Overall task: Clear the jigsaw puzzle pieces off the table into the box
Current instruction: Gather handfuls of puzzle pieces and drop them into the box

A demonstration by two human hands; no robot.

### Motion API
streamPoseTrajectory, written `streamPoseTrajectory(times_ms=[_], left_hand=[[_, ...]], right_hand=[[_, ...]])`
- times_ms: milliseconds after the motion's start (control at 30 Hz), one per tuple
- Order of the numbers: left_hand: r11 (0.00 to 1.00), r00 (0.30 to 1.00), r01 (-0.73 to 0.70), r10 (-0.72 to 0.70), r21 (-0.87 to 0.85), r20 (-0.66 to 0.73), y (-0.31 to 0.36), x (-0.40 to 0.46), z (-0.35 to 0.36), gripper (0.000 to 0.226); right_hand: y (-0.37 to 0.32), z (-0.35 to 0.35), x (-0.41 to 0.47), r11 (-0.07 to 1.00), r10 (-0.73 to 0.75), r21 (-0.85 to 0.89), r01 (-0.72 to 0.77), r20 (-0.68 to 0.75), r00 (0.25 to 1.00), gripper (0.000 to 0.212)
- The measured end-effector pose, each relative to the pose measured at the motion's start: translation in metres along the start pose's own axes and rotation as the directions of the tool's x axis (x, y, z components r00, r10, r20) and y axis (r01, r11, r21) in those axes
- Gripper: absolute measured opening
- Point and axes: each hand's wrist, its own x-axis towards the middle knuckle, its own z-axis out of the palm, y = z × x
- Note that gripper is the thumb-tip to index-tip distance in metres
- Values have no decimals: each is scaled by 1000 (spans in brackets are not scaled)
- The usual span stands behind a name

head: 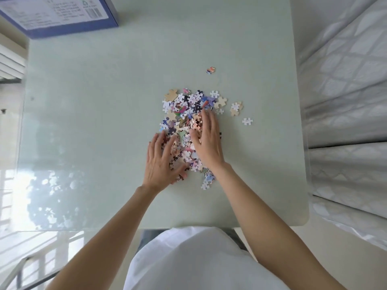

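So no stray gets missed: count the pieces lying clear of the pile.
3, maybe more: one far, one right, a cluster between. Pile edges blur; hands may hide others.

Bright daylight, window glare on table (62,185), perhaps wide-angle edge warp.

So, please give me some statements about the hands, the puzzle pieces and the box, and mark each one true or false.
1. Both hands, left and right, rest on the pile of pieces. True.
2. The box stands at the far left corner of the table. True.
3. The right hand holds the box. False: it lies on the pile.
4. Every piece is in the pile. False: a lone piece lies apart, beyond it.
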Motion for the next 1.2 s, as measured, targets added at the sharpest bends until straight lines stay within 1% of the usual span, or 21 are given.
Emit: streamPoseTrajectory(times_ms=[33, 100, 167, 233, 267, 333, 433, 467, 533, 633, 700, 767, 833, 900, 967, 1033, 1067, 1133, 1200], left_hand=[[1000, 1000, 14, -14, -25, -15, -2, 8, -4, 83], [998, 999, -5, 3, -69, -36, -5, 23, -13, 77], [991, 997, -34, 26, -126, -68, -8, 32, -20, 70], [980, 996, -30, 14, -197, -83, -9, 35, -24, 65], [973, 997, -22, 5, -229, -75, -9, 35, -25, 62], [959, 998, -1, -18, -282, -64, -10, 36, -27, 60], [940, 999, 25, -39, -340, -37, -8, 33, -29, 60], [933, 998, 41, -56, -357, -32, -6, 32, -30, 58], [922, 994, 83, -105, -379, -38, -2, 30, -32, 55], [940, 984, 131, -162, -314, -76, 0, 24, -36, 57], [959, 975, 173, -199, -224, -101, -2, 19, -38, 57], [958, 960, 258, -269, -123, -77, -2, 12, -41, 61], [936, 937, 348, -348, -49, -4, -2, 4, -43, 76], [914, 912, 404, -400, -41, 89, 0, 1, -44, 93], [907, 902, 417, -405, -56, 152, 7, 0, -44, 103], [909, 903, 411, -395, -70, 166, 14, 5, -42, 105], [910, 906, 408, -393, -79, 159, 18, 8, -42, 105], [910, 911, 403, -389, -99, 138, 26, 16, -42, 101], [911, 914, 399, -386, -100, 127, 31, 21, -41, 97]], right_hand=[[4, -7, 3, 999, -36, -6, 36, -3, 999, 61], [16, -24, 14, 995, -97, -39, 95, -52, 994, 53], [31, -37, 32, 991, -118, -70, 112, -77, 990, 44], [41, -50, 60, 989, -120, -92, 114, -61, 991, 40], [45, -56, 74, 988, -112, -108, 109, -25, 993, 41], [46, -63, 111, 980, -113, -150, 130, 112, 987, 48], [41, -59, 152, 956, -94, -235, 174, 316, 944, 53], [40, -57, 157, 947, -85, -260, 186, 356, 930, 54], [39, -56, 153, 938, -86, -280, 206, 389, 917, 54], [44, -65, 118, 933, -108, -281, 226, 381, 918, 53], [55, -72, 82, 944, -86, -273, 183, 334, 939, 51], [65, -80, 46, 953, -29, -286, 100, 245, 969, 56], [71, -83, 21, 947, 10, -317, 47, 175, 984, 61], [64, -79, 7, 955, 36, -296, 10, 152, 988, 57], [46, -70, -4, 966, 49, -260, 2, 191, 980, 57], [26, -58, -10, 984, 27, -180, 14, 225, 974, 69], [16, -52, -11, 992, 35, -123, -7, 229, 973, 75], [3, -44, -10, 995, 91, -55, -80, 220, 971, 84], [-5, -40, -6, 988, 153, -51, -146, 210, 966, 87]])
